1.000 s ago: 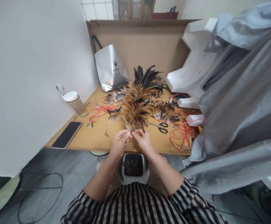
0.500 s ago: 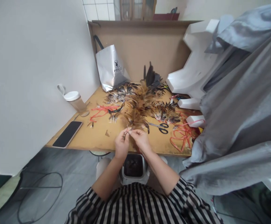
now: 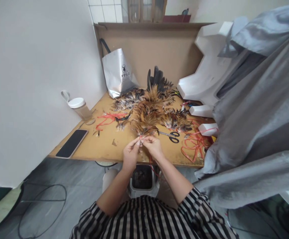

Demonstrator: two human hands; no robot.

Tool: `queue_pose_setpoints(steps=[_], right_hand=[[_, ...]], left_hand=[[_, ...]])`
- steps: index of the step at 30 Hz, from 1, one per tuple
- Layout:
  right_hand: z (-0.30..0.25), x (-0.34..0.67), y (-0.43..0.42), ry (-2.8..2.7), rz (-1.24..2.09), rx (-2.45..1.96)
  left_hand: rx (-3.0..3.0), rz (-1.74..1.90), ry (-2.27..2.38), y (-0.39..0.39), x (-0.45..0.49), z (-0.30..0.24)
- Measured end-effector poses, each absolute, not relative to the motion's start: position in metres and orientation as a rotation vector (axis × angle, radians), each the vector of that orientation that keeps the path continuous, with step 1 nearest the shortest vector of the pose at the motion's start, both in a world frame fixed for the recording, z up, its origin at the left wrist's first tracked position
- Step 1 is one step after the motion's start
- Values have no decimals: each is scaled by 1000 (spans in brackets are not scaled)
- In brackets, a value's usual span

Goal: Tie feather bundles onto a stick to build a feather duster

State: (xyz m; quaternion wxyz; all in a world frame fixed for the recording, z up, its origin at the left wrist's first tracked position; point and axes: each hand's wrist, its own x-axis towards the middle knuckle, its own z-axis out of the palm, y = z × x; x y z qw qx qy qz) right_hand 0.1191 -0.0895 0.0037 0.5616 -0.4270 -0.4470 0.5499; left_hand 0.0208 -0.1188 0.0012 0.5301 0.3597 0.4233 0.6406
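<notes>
Brown feathers (image 3: 146,114), joined in a long bundle, stretch along the table toward me and end in dark tail-like feathers at the back. At the near end my left hand (image 3: 131,152) is closed in a pinch on the feather bundle's tied tip. My right hand (image 3: 154,146) meets it there, fingertips pinched together on a thin red string (image 3: 141,136). A length of this string hangs below my right hand over the table edge. What exactly lies between the fingertips is partly hidden. Black-handled scissors (image 3: 171,135) rest just right of the feathers.
Loose feather piles (image 3: 175,119) lie right and back left. Red string tangles (image 3: 195,142) lie on both sides. On the left are a phone (image 3: 72,143), a lidded cup (image 3: 81,109) and a silver bag (image 3: 119,73). Grey cloth (image 3: 261,109) hangs at right; a bin (image 3: 142,177) stands below.
Both hands have shifted slightly right, still pinched together. The feather bundle has moved a little, its dark far end leaning more to the left. Red string now shows hanging under my right hand.
</notes>
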Motion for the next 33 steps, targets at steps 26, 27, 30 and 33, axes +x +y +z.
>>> queue_pose_setpoints(steps=[26, 27, 30, 33], right_hand=[[14, 116, -85, -1472, 1302, -879], [15, 115, -85, -1552, 1149, -928], [20, 111, -89, -1697, 788, -1027], [21, 108, -91, -1714, 702, -1042]], left_hand=[[627, 1473, 813, -116, 10, -2], [619, 1492, 826, -115, 9, -3], [602, 1537, 840, -113, 7, -2], [581, 1542, 827, -109, 5, 2]])
